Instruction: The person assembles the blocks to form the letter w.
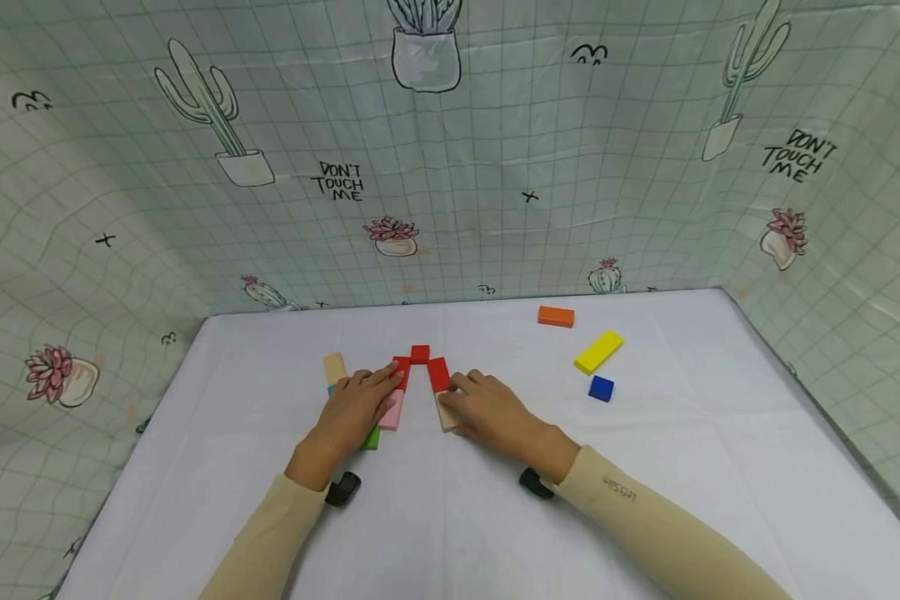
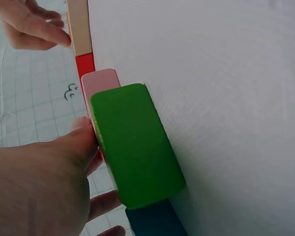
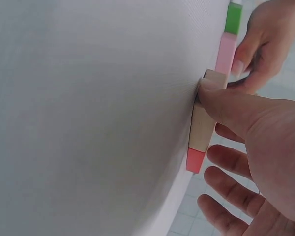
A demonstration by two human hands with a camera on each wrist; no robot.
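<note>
In the head view, my left hand [image 1: 356, 407] lies over the left side of the block layout, fingers reaching across a red block [image 1: 402, 364] and thumb beside a pink block [image 1: 392, 411]. A green block [image 1: 371, 439] and a partly covered blue block [image 2: 155, 219] lie by this hand. My right hand [image 1: 492, 414] pinches a plain wooden block [image 1: 446, 412], its thumb on one side as the right wrist view shows. The wooden block lines up end to end with a second red block [image 1: 438, 374]. A small red block [image 1: 420, 355] sits at the top between both rows.
Another wooden block [image 1: 334, 367] lies left of the left hand. Off to the right are an orange block [image 1: 556, 317], a yellow block [image 1: 599, 352] and a dark blue block [image 1: 602, 388]. Patterned cloth [image 1: 450, 167] rises behind the white table [image 1: 682, 467].
</note>
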